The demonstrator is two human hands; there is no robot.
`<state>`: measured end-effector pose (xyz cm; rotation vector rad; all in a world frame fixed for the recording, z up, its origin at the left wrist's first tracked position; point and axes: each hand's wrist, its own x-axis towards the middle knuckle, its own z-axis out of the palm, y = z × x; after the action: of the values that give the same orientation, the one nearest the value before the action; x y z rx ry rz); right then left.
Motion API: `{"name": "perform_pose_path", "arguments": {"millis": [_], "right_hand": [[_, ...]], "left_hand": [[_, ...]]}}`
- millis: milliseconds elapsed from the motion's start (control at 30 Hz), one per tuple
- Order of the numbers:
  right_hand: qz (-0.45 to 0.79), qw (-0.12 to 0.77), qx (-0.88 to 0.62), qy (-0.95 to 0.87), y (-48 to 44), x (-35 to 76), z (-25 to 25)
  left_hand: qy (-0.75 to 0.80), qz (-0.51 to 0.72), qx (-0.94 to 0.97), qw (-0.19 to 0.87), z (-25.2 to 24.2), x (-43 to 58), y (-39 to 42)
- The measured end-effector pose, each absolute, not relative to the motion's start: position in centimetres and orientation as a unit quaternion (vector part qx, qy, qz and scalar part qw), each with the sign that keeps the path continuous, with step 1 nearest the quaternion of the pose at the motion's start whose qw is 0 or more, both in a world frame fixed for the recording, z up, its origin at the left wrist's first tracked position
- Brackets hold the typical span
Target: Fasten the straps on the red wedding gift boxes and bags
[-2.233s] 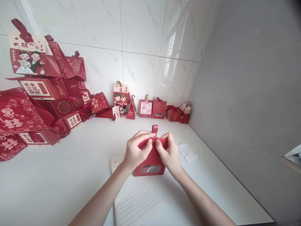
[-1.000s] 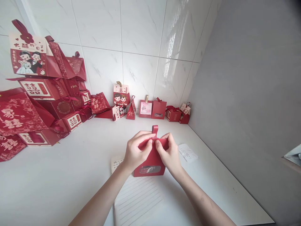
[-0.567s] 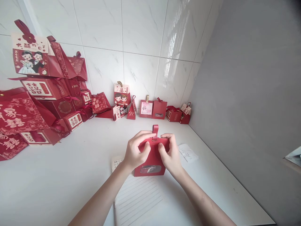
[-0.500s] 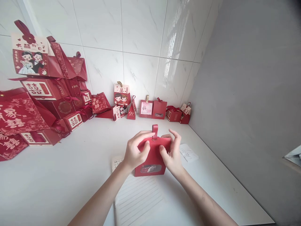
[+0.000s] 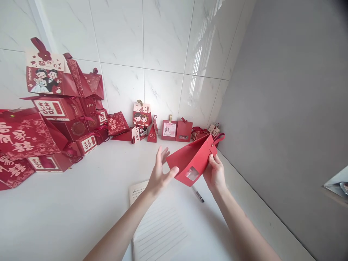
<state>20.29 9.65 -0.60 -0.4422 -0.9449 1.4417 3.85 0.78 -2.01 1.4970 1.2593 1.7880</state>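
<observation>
A red gift box (image 5: 194,159) with a small clear window and a ribbon loop is lifted above the white table, tilted so that its side and looped top point to the upper right. My right hand (image 5: 216,172) grips it near the top, thumb on the front face and the other fingers hidden behind. At the box's lower left corner my left hand (image 5: 160,174) is spread, its thumb near or against the edge; whether they touch is unclear. Below lies an open notebook (image 5: 160,228) with ruled and handwritten pages, and a pen (image 5: 198,194) rests under the box.
Red and white decorated boxes (image 5: 51,108) are stacked at the left. A row of smaller ones (image 5: 170,130) stands along the tiled wall at the back. A grey wall (image 5: 285,108) borders the white table (image 5: 89,195) on the right.
The red box has turned from upright to tilted and moved up and right. My left hand has let go of its top and opened. The pen has come into view.
</observation>
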Motion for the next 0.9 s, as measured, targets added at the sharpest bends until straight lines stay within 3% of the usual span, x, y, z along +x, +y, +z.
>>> {"name": "perform_pose_path", "arguments": {"millis": [167, 433, 633, 767, 900], "right_hand": [[0.655, 0.632, -0.187, -0.369, 9.7, 19.9, -1.1], [0.699, 0.573, -0.164, -0.395, 9.5, 19.8, -1.0], [0.696, 0.588, -0.196, -0.361, 9.5, 19.4, -1.4], [0.695, 0.575, -0.186, -0.389, 9.3, 19.4, -1.2], [0.716, 0.548, -0.184, -0.391, 8.8, 19.5, -0.7]], "left_hand": [[0.44, 0.629, 0.594, 0.239, -2.6, 5.4, 0.5], [0.406, 0.594, 0.694, -0.029, -2.3, 6.1, 0.0], [0.374, 0.57, 0.723, -0.109, -1.7, 5.5, -0.1], [0.382, 0.596, 0.703, -0.068, -1.5, 5.9, -0.2], [0.416, 0.693, 0.579, 0.102, -0.5, 5.9, -0.1]]}}
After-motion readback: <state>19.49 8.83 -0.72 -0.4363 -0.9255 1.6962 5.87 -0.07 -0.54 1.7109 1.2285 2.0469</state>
